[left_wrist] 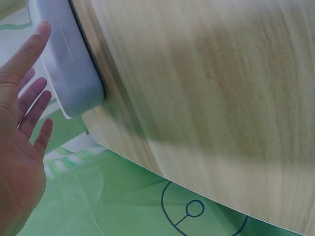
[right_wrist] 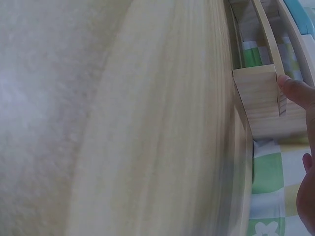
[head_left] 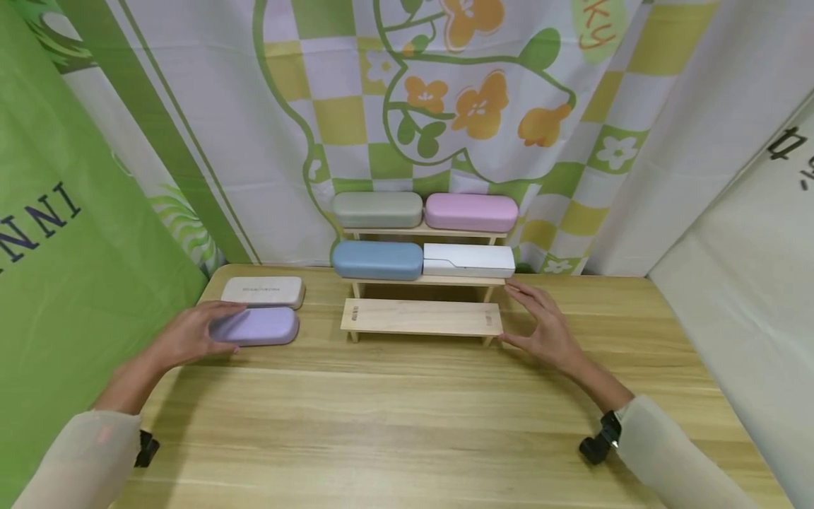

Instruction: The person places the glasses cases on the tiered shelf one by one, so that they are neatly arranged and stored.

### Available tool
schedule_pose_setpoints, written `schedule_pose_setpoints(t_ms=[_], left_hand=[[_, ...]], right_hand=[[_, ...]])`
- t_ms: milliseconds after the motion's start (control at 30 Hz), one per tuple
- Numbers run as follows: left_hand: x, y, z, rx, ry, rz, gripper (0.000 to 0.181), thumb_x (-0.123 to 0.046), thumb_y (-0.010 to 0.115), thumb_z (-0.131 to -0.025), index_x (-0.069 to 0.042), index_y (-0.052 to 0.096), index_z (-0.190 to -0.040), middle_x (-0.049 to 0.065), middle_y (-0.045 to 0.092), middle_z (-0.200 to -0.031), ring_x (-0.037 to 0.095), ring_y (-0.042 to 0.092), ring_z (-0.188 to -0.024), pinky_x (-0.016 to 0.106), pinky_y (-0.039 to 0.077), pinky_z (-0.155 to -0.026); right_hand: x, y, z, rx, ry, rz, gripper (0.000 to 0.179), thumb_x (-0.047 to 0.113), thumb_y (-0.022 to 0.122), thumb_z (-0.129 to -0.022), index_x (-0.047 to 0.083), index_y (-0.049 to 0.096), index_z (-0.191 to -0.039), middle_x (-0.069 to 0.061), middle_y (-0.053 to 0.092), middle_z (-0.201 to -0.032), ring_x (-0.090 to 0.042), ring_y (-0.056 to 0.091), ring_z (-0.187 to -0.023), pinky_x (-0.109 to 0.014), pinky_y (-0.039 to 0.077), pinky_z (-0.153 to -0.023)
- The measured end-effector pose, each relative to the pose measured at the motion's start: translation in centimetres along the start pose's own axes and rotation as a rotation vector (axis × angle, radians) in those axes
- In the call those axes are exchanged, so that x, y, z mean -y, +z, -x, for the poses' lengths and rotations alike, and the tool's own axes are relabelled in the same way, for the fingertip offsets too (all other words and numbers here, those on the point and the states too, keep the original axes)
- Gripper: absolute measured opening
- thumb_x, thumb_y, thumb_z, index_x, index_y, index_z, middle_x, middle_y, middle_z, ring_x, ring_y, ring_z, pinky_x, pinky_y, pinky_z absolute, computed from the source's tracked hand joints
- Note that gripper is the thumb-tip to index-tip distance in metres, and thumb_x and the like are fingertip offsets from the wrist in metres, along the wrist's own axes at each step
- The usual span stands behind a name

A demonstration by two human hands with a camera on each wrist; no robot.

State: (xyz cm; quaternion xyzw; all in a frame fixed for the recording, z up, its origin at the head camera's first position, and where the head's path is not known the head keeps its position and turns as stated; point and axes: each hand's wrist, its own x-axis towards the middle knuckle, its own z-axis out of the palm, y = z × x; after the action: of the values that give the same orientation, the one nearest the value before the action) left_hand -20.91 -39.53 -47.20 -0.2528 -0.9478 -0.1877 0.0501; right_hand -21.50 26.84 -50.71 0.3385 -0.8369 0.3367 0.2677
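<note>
At the left of the table lies a lavender glasses case [head_left: 256, 326], in front of a white glasses case [head_left: 263, 291]. My left hand [head_left: 189, 334] is at the lavender case's left end, thumb in front and fingers behind; in the left wrist view the fingers look extended, not curled round the case [left_wrist: 74, 64]. A three-step wooden stand [head_left: 420, 316] stands mid-table. My right hand [head_left: 545, 332] is at its right end, spread, with the thumb touching the lowest step's end and a fingertip near the middle step; the right wrist view shows the thumb against the wood [right_wrist: 256, 78].
On the top step sit a grey-green case [head_left: 378, 210] and a pink case [head_left: 471, 212]. The middle step carries a blue case [head_left: 378, 260] and a white box-shaped case [head_left: 468, 260]. A patterned curtain [head_left: 343, 85] hangs behind the wooden table [head_left: 407, 424].
</note>
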Motion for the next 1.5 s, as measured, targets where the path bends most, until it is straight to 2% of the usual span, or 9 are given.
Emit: schedule_pose_setpoints(t_ms=[100, 433, 600, 833, 1133, 1333, 1500], left_hand=[[0.2, 0.1, 0.0, 0.028, -0.005, -0.015, 0.084, -0.03, 0.101, -0.066, 0.001, 0.067, -0.136, 0.036, 0.062, -0.135, 0.058, 0.061, -0.119, 0.07, 0.053, -0.093], [0.2, 0.3, -0.4, 0.064, -0.021, -0.035, 0.084, -0.034, 0.1, -0.069, 0.0, 0.067, -0.137, 0.036, 0.062, -0.137, 0.058, 0.059, -0.122, 0.071, 0.052, -0.096], [0.5, 0.4, -0.6, 0.072, -0.034, -0.037, 0.085, -0.035, 0.1, -0.069, 0.0, 0.066, -0.138, 0.037, 0.061, -0.137, 0.058, 0.06, -0.122, 0.07, 0.052, -0.096], [1.1, 0.8, -0.7, 0.058, -0.042, -0.012, 0.087, -0.032, 0.102, -0.066, 0.003, 0.066, -0.138, 0.037, 0.064, -0.133, 0.057, 0.062, -0.12, 0.069, 0.051, -0.098], [1.6, 1.2, -0.7, 0.011, -0.014, 0.037, 0.083, -0.026, 0.102, -0.065, 0.004, 0.068, -0.134, 0.034, 0.069, -0.126, 0.054, 0.066, -0.113, 0.067, 0.052, -0.095], [1.6, 1.3, -0.8, -0.006, -0.015, 0.032, 0.08, -0.026, 0.102, -0.065, 0.003, 0.07, -0.132, 0.031, 0.071, -0.123, 0.051, 0.068, -0.11, 0.064, 0.054, -0.092], [1.4, 1.2, -0.9, 0.003, -0.039, 0.046, 0.079, -0.029, 0.102, -0.066, 0.001, 0.07, -0.132, 0.03, 0.071, -0.125, 0.05, 0.068, -0.111, 0.062, 0.053, -0.092]], right_hand=[[-0.1, -0.2, 0.0, 0.017, -0.001, 0.014, 0.105, 0.002, 0.104, -0.053, -0.003, 0.057, -0.148, -0.026, 0.057, -0.147, -0.039, 0.053, -0.133, -0.02, 0.029, -0.121], [-0.6, -0.8, -0.3, 0.069, -0.024, 0.032, 0.108, 0.009, 0.104, -0.054, -0.004, 0.055, -0.149, -0.023, 0.057, -0.149, -0.045, 0.054, -0.129, -0.021, 0.028, -0.122], [-0.6, -0.9, -0.5, 0.075, -0.037, 0.029, 0.108, 0.009, 0.104, -0.054, -0.003, 0.056, -0.149, -0.025, 0.058, -0.148, -0.043, 0.054, -0.13, -0.019, 0.028, -0.121], [-0.7, -0.9, -0.6, 0.082, -0.035, 0.006, 0.107, 0.008, 0.104, -0.055, -0.003, 0.056, -0.15, -0.025, 0.057, -0.148, -0.043, 0.053, -0.13, -0.018, 0.029, -0.12], [-0.6, -0.9, -0.7, 0.102, -0.025, 0.001, 0.107, 0.007, 0.103, -0.056, -0.004, 0.054, -0.15, -0.026, 0.056, -0.149, -0.047, 0.051, -0.13, -0.019, 0.028, -0.122], [-0.8, -0.9, -0.7, 0.1, -0.035, -0.001, 0.107, 0.007, 0.103, -0.055, -0.003, 0.054, -0.15, -0.023, 0.056, -0.15, -0.044, 0.052, -0.132, -0.019, 0.029, -0.122], [-1.1, -0.8, -0.8, 0.091, -0.049, 0.002, 0.109, 0.008, 0.104, -0.054, -0.002, 0.055, -0.151, -0.021, 0.056, -0.151, -0.039, 0.052, -0.133, -0.02, 0.029, -0.122]])
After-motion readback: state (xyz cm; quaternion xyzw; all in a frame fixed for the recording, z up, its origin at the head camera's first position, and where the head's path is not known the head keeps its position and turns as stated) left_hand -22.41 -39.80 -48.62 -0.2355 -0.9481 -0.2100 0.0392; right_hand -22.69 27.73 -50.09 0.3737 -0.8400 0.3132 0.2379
